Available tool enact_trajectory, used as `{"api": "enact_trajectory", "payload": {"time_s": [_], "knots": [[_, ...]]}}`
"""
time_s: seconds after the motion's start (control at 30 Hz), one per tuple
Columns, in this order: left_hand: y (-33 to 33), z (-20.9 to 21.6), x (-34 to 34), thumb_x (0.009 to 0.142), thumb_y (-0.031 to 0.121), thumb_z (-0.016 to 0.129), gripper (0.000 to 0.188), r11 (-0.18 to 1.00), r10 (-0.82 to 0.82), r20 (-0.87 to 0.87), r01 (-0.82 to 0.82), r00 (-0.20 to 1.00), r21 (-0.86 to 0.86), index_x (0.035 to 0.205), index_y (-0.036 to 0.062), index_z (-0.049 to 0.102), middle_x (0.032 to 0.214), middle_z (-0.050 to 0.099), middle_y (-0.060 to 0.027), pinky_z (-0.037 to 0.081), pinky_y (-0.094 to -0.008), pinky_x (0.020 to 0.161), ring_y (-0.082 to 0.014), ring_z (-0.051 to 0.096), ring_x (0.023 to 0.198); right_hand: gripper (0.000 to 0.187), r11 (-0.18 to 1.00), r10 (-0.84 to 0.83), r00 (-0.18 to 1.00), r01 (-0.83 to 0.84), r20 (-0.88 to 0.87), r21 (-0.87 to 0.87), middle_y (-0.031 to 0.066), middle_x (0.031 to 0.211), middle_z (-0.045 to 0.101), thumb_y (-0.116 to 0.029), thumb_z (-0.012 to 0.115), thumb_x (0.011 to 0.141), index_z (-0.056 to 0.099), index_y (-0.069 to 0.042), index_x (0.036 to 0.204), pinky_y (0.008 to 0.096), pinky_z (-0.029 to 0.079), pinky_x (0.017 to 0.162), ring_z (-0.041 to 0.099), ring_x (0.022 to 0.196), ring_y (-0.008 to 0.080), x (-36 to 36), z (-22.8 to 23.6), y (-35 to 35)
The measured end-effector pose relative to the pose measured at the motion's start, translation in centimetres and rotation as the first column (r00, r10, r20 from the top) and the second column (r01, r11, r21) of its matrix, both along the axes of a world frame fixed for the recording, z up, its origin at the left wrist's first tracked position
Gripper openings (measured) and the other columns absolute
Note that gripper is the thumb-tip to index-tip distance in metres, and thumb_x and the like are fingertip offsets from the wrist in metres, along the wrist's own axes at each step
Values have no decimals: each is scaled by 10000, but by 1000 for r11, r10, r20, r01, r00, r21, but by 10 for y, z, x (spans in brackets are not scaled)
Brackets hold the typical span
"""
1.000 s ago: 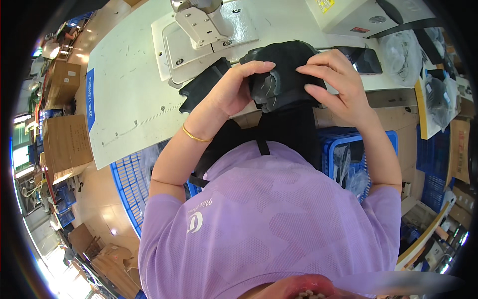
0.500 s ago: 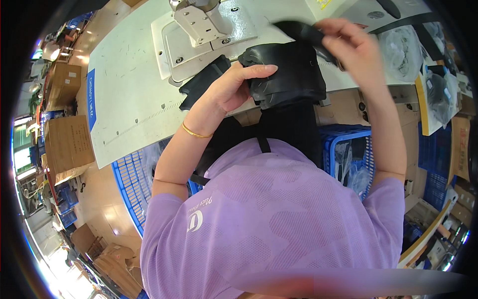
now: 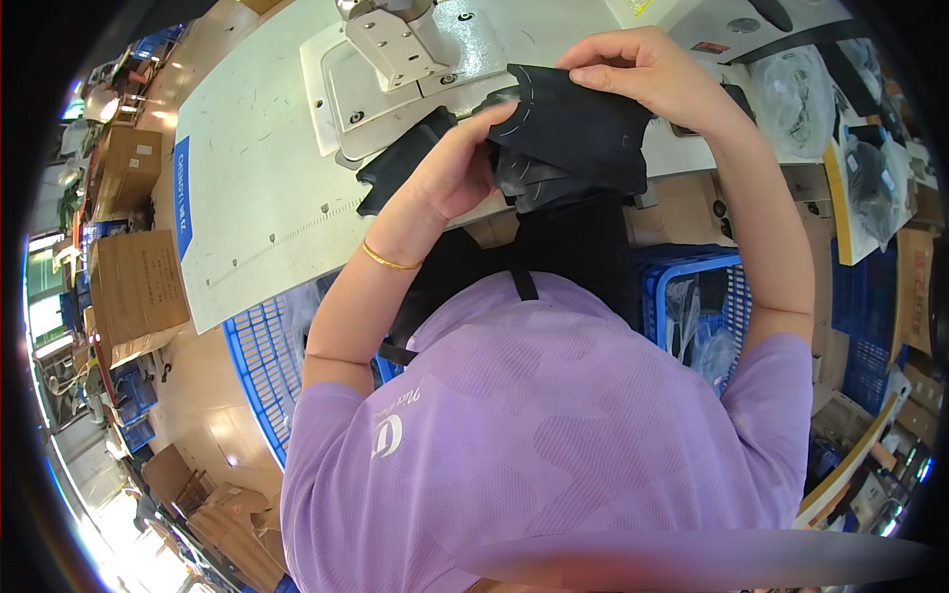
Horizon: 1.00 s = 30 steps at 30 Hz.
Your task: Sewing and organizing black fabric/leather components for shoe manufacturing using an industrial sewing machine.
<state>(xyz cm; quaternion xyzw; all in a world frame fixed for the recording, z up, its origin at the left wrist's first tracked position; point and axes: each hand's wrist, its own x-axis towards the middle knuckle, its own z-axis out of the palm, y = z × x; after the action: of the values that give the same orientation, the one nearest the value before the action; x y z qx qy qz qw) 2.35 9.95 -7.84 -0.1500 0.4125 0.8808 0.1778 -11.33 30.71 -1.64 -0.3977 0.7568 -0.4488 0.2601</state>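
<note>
The right grip (image 3: 647, 74) is clamped on the upper edge of a black piece (image 3: 583, 111), thumb and forefinger pressed together at its top. The piece hangs just below that grip and lies partly over a stack of black pieces (image 3: 568, 183), with short pale marks running along its left side. The left grip (image 3: 457, 170) is closed around the left side of the stack, thumb uppermost near the edge of the top piece; its other fingers seem to run beneath the stack, though they are mostly hidden. The stack is just right of the left grip and below the right one, at the near edge of the pale table (image 3: 257, 198). Just left of the left grip, another black piece (image 3: 403, 166) lies on the table. Beyond the left grip stands a white machine (image 3: 395, 49) on its base plate. To the right of the right grip, a dark flat object (image 3: 738, 99) shows partly behind the wrist, and farther right rests a clear plastic bag (image 3: 794, 104). A gold bracelet (image 3: 388, 259) circles the wrist below the left grip. Well below the right grip stands a blue basket (image 3: 736, 289); another blue crate (image 3: 252, 361) stands below and left of the left grip.
</note>
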Motion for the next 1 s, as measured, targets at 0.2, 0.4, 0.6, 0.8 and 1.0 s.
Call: {"api": "enact_trajectory", "payload": {"time_s": [0.2,0.4,0.6,0.8,1.0], "knots": [[5,7,-4,935,279,635,313,997,-5,-34,7,999,79,1142,44,645,1116,673,-58,532,-339,850,-164,651,988,334,984,-165,821,98,-546,-150,56,1152,641,-119,657,888,635,-69,1217,288,446,934,596,1060,164,15,-10,5],[10,8,-6,923,202,637,248,1000,12,-19,-12,1000,-2,1073,6,653,1001,696,-79,549,-318,802,-164,677,886,758,998,-56,342,55,-938,-39,167,1392,490,-125,743,693,451,-53,1389,459,390,1058,508,1241,327,27,-35,67],[27,20,7,855,202,676,280,992,25,38,-29,999,122,1036,-11,656,973,702,-90,562,-337,834,-195,686,863,933,982,-184,404,49,-896,-180,258,1508,332,-204,729,781,186,-60,1526,590,272,1129,356,1380,452,54,-85,81],[5,36,51,890,214,639,274,971,-6,94,-17,996,238,1061,1,651,980,697,-81,549,-340,873,-203,678,907,679,970,-177,279,-112,-944,-215,263,1480,387,-132,532,928,205,-67,1519,582,300,1105,423,1352,402,73,-49,55],[-52,48,92,973,369,541,418,900,-78,24,60,997,432,1203,29,623,1144,681,-97,534,-351,920,-203,661,1025,653,916,64,703,-322,-708,-238,216,1285,577,-211,640,882,346,-13,1430,487,399,1047,537,1233,367,105,-14,-20]]}}
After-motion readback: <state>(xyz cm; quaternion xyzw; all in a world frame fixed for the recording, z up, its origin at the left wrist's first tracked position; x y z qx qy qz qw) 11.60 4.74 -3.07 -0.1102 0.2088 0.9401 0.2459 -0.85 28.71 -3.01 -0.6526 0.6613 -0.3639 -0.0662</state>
